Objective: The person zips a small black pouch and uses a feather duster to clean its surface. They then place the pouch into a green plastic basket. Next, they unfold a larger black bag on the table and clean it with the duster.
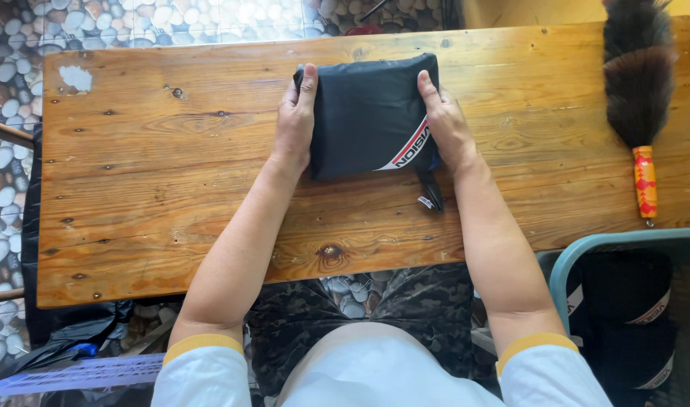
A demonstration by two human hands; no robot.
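The left hand (296, 120) lies flat along the left edge of a folded black garment (367, 113), thumb stretched up over its top corner, while the right hand (449, 124) presses on the right edge in the same way, fingers curled over the side and thumb resting on top of the cloth. Both hands are open-palmed and pressing down on the fabric rather than clenched around it, and they sit well apart with the whole bundle between them. The garment is folded into a compact square and rests on a wooden table (171, 188), near its far edge and about midway along its length; a red-and-white diagonal stripe marks its lower right corner, and a short strap with a small tag hangs out just below that. Far to the right on the same table lies a feather duster (637, 83) with a dark brown head and an orange-red patterned handle. At the lower right, beside the table, a teal-rimmed basket (586, 245) holds more folded black garments (624, 301) of the same kind. Pebble flooring (13, 45) shows beyond the table.
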